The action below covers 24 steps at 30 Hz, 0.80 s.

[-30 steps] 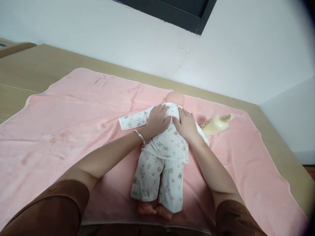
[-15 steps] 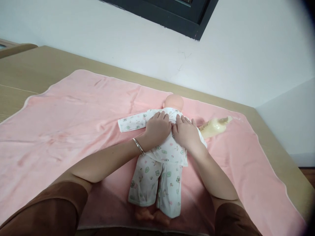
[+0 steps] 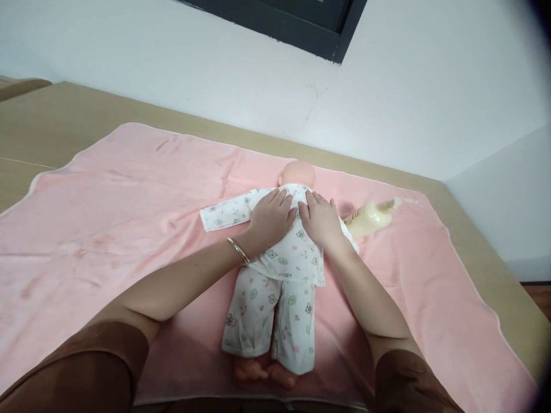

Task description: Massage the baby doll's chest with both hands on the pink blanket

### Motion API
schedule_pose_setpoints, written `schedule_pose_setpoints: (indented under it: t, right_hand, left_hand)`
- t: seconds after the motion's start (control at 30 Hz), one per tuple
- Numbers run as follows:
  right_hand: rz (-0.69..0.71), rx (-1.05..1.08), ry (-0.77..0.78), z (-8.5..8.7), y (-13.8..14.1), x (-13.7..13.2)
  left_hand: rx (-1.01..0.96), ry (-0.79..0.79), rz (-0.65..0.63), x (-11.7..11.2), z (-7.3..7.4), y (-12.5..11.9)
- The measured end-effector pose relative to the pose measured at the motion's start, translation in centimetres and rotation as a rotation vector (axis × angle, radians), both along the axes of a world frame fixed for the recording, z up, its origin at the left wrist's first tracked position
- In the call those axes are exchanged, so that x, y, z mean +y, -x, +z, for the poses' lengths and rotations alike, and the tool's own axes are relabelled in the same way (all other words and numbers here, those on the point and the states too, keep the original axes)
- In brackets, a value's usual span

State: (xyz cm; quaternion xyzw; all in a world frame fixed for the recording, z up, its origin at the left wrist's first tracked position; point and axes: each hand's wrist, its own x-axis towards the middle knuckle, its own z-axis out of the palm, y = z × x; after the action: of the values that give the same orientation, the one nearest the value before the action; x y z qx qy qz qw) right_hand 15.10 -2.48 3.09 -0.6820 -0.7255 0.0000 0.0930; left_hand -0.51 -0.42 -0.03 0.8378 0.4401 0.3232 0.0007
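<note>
A baby doll [image 3: 297,172] lies face down on a pink blanket [image 3: 129,195], dressed in a white printed top [image 3: 293,252] and matching trousers [image 3: 275,315]. My left hand [image 3: 270,219], with a silver bangle on the wrist, rests flat on the doll's upper back with fingers stretched out. My right hand [image 3: 319,220] lies flat beside it on the same back, fingers apart. The doll's left sleeve [image 3: 224,213] stretches out to the left. Its bare feet [image 3: 262,371] stick out near me.
A cream baby bottle [image 3: 372,213] lies on the blanket right of the doll. The blanket covers a wooden table [image 3: 51,109] that stands against a white wall [image 3: 215,57]. A dark window frame [image 3: 301,28] is above. The table's right edge drops to the floor.
Both hands have slid slightly up and down over the doll's back and stay flat on it. The view has shifted a little; the doll has barely moved.
</note>
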Motion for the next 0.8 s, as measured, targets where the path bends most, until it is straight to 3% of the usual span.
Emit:
schedule_pose_setpoints:
  t: [0.13, 0.3, 0.5, 0.63, 0.8]
  right_hand:
    - [0.001, -0.102, -0.067, 0.4, 1.2, -1.3]
    - [-0.036, -0.044, -0.019, -0.1, 0.5, -0.2]
    - [-0.015, -0.003, 0.021, -0.5, -0.1, 0.7]
    - [-0.027, -0.055, 0.019, 0.0, 0.7, -0.4]
    - [-0.004, -0.138, -0.016, 0.8, 1.4, -2.2]
  left_hand:
    - [-0.015, 0.021, 0.049, -0.7, 0.2, -0.1]
    - [-0.062, 0.064, 0.109, 0.4, -0.7, -0.1]
    - [-0.026, 0.061, 0.039, 0.9, -0.8, 0.0]
    - [-0.035, 0.015, -0.012, 0.5, -0.4, 0.0]
    - [-0.052, 0.003, 0.029, 0.0, -0.2, 0.0]
